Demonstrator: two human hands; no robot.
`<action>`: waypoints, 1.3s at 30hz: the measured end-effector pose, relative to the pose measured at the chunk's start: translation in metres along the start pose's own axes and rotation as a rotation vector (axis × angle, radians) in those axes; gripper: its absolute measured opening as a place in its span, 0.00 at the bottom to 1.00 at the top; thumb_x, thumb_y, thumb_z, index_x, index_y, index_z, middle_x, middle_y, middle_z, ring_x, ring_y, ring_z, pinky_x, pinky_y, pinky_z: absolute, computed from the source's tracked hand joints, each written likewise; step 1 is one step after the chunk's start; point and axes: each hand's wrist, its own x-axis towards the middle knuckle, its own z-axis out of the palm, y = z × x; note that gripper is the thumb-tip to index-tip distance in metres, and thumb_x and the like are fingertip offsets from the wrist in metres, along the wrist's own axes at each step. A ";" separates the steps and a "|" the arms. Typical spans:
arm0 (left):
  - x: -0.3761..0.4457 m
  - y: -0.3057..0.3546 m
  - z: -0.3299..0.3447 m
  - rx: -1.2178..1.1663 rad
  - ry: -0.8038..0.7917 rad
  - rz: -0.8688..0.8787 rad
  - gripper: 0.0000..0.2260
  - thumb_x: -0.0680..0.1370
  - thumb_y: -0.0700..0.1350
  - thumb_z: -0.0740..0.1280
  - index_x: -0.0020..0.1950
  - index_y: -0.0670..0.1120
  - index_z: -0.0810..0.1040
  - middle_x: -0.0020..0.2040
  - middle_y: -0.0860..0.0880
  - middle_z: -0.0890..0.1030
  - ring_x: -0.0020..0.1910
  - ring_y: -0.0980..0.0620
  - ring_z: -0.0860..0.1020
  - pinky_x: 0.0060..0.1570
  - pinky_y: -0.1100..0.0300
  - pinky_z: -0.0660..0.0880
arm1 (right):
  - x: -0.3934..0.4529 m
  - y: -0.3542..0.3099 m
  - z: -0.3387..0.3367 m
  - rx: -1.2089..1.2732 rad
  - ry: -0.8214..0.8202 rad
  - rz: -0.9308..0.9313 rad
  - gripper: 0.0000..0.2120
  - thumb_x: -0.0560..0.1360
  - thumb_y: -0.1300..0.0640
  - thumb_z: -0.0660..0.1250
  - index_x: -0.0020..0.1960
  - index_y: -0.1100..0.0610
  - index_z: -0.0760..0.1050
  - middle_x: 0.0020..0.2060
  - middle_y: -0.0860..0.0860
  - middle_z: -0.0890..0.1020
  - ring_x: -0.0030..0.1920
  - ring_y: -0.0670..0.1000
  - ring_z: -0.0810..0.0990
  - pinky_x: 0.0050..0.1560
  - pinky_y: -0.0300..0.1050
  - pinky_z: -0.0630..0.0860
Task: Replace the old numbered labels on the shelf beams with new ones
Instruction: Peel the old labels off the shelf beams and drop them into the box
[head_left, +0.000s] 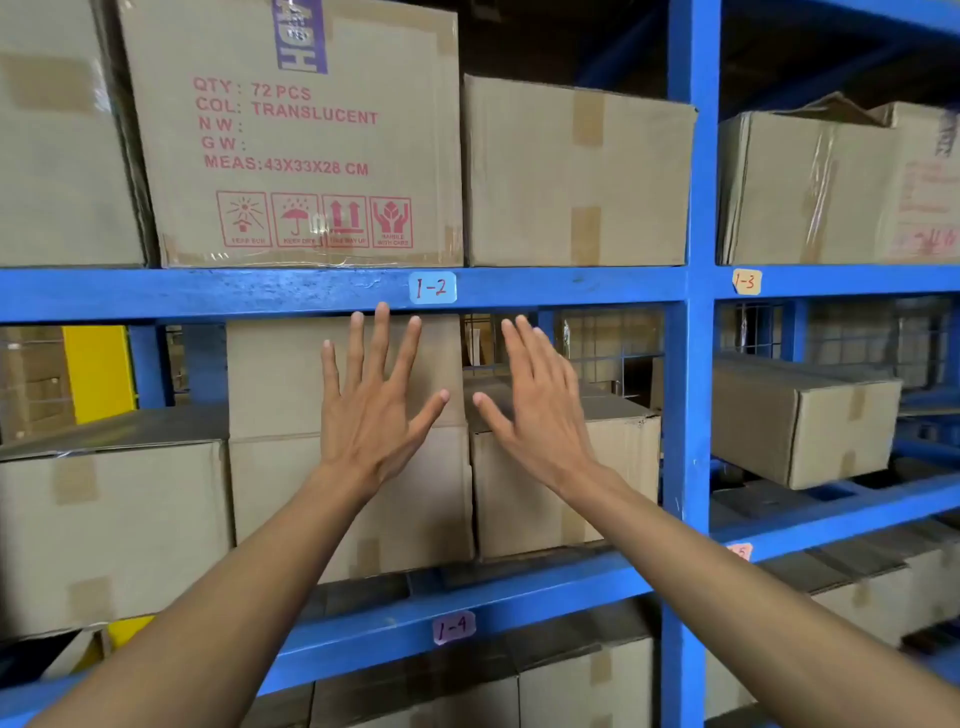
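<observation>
Below label 1-2 (432, 287) on upper beam (208, 293): L hand (371, 410) & R hand (540, 410) raised, fingers splayed, holding nothing.

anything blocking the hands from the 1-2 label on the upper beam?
Nothing visible. The 1-2 label sits exposed on the front face of the upper beam. The left hand and right hand are both open and empty just below it, with only open air between.
</observation>
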 end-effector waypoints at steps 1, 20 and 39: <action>0.001 -0.002 0.000 0.015 -0.002 0.000 0.36 0.78 0.67 0.49 0.81 0.54 0.42 0.82 0.46 0.41 0.80 0.43 0.39 0.76 0.37 0.43 | 0.002 -0.001 0.005 0.042 -0.021 0.019 0.37 0.79 0.39 0.58 0.80 0.54 0.46 0.80 0.52 0.53 0.79 0.51 0.51 0.78 0.56 0.52; 0.079 -0.079 0.029 0.135 0.064 0.014 0.33 0.78 0.65 0.48 0.80 0.60 0.40 0.82 0.46 0.39 0.79 0.37 0.37 0.75 0.34 0.41 | 0.119 -0.022 0.052 0.406 -0.053 0.325 0.39 0.78 0.40 0.61 0.79 0.59 0.51 0.66 0.54 0.62 0.68 0.54 0.61 0.70 0.52 0.65; 0.082 -0.084 0.049 0.124 0.164 0.027 0.31 0.79 0.66 0.49 0.78 0.62 0.38 0.82 0.49 0.40 0.79 0.39 0.37 0.74 0.34 0.37 | 0.123 -0.048 0.084 0.468 0.343 0.513 0.33 0.75 0.47 0.69 0.75 0.56 0.63 0.61 0.51 0.68 0.55 0.47 0.71 0.46 0.41 0.67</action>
